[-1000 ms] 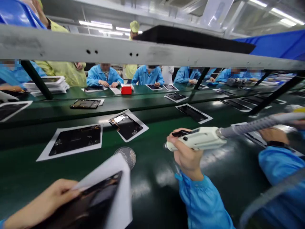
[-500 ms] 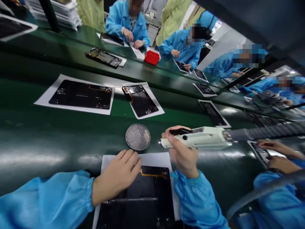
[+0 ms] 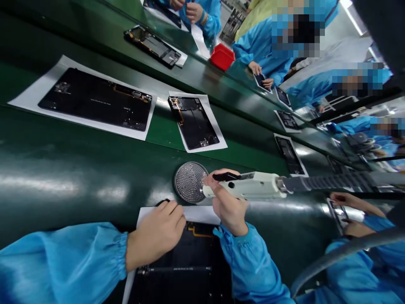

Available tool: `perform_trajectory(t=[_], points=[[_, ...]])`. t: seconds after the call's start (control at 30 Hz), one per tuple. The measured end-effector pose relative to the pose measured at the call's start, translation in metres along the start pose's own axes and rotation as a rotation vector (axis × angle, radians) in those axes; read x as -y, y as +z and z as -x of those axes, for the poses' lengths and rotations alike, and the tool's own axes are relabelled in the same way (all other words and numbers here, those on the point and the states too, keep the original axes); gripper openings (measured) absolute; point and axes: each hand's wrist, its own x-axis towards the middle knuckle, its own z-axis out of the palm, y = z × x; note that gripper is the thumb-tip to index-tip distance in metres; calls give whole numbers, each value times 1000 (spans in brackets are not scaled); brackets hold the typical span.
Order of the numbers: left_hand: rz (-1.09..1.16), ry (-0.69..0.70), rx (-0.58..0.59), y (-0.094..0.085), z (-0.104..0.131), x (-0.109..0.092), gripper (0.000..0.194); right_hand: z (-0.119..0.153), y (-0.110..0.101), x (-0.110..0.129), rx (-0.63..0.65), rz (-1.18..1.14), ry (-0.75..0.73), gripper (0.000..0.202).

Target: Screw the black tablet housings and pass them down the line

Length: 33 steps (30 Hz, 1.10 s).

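My right hand is wrapped round a pale electric screwdriver with a black lever. The screwdriver's front end reaches the right edge of a round metal screw plate full of small holes; its bit cannot be made out. My left hand rests over the top edge of a dark, opened tablet, its fingers curled together. Something small and dark shows just beyond those fingertips, too hidden to name. Under the tablet lies a white sheet, and an orange flex strip runs along the tablet's upper part.
Two more opened tablets lie on white paper across the green bench. A red bin stands farther back. Co-workers in blue sleeves sit opposite, and a neighbour's hands work at the right. A grey hose curves at lower right.
My right hand has brought the screwdriver left, from beside the screw plate to its right edge. My left hand stays near the tablet's top edge. The camera view has shifted.
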Motion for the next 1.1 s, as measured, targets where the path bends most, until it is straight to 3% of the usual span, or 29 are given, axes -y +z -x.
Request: perform_trajectory(t=[0.47,0.63,0.77,0.83,0.93,1.1], points=[[-27,5,102,16,-30,-12,16,-8,-36,-10,-1,20,16,12],[90,-5,143,18,-42,-21,16,-6,-55,7,-9,-37,-17,17],[165,20,121,26,-51,-34,15,9,-79,32,46,-185,-145,22],[163,50,96,31,-56,-42,17,21,-93,39,114,-196,-136,24],[134,69,48,39,-64,-54,20,38,-111,39,188,-169,-73,23],[62,82,-3,49,-78,-72,16,50,-128,26,170,-92,-76,20]])
